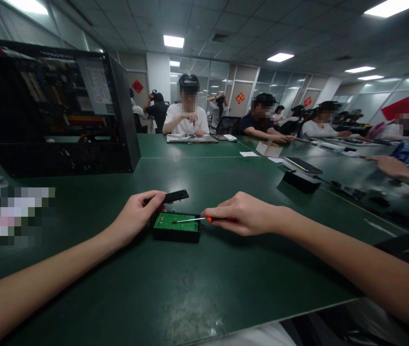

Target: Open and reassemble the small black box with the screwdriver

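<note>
Lying between left hand (pixel 137 215) and right hand (pixel 242 214), circuit board (pixel 177 222).

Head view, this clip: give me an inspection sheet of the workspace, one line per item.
Surface: dark green table, scuffed near the front edge.
Job's things: small black box lying open, green circuit board face up; a thin black strip behind it.
Clutter: open black computer case at left; black block with a phone at right; papers farther back.
Hands: left hand holds the strip's end with its fingers; right hand grips an orange-handled screwdriver, tip on the board.
Cables: a thin lead runs right from the black block.
Surroundings: office hall, several other people seated at the table; another person's hand at right.
</note>
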Available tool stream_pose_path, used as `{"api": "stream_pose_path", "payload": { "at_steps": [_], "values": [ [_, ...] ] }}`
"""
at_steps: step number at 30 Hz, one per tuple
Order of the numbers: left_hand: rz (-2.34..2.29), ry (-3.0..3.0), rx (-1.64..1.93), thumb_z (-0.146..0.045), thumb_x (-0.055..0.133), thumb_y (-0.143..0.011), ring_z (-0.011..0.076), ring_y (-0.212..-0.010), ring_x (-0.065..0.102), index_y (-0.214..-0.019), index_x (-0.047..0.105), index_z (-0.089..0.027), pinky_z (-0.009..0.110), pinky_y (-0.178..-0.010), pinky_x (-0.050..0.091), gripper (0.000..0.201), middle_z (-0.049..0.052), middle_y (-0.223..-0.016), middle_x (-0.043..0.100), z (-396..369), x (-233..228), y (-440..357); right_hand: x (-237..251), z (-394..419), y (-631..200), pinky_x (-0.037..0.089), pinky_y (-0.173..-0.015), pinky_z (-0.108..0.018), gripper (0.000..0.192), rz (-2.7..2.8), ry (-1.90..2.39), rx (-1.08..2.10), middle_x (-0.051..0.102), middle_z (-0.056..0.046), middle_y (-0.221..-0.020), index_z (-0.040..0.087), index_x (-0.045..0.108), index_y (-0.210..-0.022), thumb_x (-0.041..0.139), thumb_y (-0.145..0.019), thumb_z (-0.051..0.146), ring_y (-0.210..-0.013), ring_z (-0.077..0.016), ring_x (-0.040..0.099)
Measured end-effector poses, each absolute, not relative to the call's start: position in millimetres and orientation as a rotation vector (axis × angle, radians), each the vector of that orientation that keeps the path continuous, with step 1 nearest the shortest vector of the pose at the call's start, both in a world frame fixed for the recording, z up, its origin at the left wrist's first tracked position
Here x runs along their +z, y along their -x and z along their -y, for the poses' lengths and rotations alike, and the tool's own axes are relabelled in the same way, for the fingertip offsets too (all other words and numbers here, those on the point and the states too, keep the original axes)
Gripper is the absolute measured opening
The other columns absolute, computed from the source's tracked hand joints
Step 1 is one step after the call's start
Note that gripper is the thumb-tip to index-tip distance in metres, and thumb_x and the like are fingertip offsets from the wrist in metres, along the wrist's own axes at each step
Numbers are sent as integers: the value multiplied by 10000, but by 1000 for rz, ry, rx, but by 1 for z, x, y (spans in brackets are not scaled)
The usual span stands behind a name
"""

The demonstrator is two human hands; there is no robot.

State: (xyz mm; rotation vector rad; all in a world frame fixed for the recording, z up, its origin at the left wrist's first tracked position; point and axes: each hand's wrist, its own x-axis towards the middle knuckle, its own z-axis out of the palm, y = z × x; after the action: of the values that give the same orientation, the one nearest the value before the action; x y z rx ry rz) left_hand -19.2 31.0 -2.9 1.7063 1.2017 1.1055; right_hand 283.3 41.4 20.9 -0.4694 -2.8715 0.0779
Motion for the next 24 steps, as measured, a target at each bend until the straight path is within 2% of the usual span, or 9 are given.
{"api": "stream_pose_path", "payload": {
  "at_steps": [3, 7, 11, 13, 17, 24],
  "values": [
    [-1212, -1704, 1186, -633, 603, -894, 206, -738, 610, -917, 743, -155, 275, -666, 449, 498, 23, -726, 668, -36, -8, 23, 20, -50, -289, 423, -684, -227, 342, 2765, 508, 122, 738, -71, -958, 149, 614, -1298, 482, -1025, 308, -741, -130, 652],
    [-1214, -1662, 1307, -616, 585, -913, 157, -626, 498, -821, 705, -157, 249, -593, 372, 484, -13, -631, 563, -38, -10, 23, 13, -65, -294, 460, -737, -268, 324, 2602, 815, 74, 720, -89, -970, 118, 638, -1197, 511, -999, 340, -789, -162, 647],
    [-1166, -1555, 1404, -568, 601, -924, 119, -537, 417, -897, 658, -174, 225, -533, 321, 398, -56, -598, 485, -33, -6, 19, 3, -69, -290, 491, -845, -317, 303, 2637, 998, 107, 704, -107, -1091, 135, 647, -1193, 531, -983, 320, -937, -201, 660],
    [-1142, -1492, 1439, -532, 648, -902, 96, -511, 410, -909, 628, -186, 211, -505, 304, 347, -68, -636, 473, -31, -4, 16, 1, -67, -286, 502, -846, -322, 303, 2678, 1020, 103, 691, -103, -1114, 154, 652, -1195, 519, -991, 334, -949, -203, 661],
    [-1102, -1486, 1447, -490, 697, -870, 82, -503, 421, -937, 623, -192, 197, -486, 318, 315, -64, -690, 497, -29, -3, 14, 4, -59, -281, 525, -827, -345, 313, 2650, 1031, -42, 671, -112, -1139, 165, 652, -1188, 482, -1013, 360, -940, -212, 663],
    [-1182, -1647, 1347, -504, 694, -867, 152, -670, 550, -793, 650, -179, 215, -586, 443, 337, -7, -737, 614, -24, -2, 16, 15, -40, -262, 475, -1073, -376, 467, 2466, 695, 66, 543, -153, -1389, 144, 463, -1416, 525, -1009, 366, -1253, -223, 555]
  ]
}}
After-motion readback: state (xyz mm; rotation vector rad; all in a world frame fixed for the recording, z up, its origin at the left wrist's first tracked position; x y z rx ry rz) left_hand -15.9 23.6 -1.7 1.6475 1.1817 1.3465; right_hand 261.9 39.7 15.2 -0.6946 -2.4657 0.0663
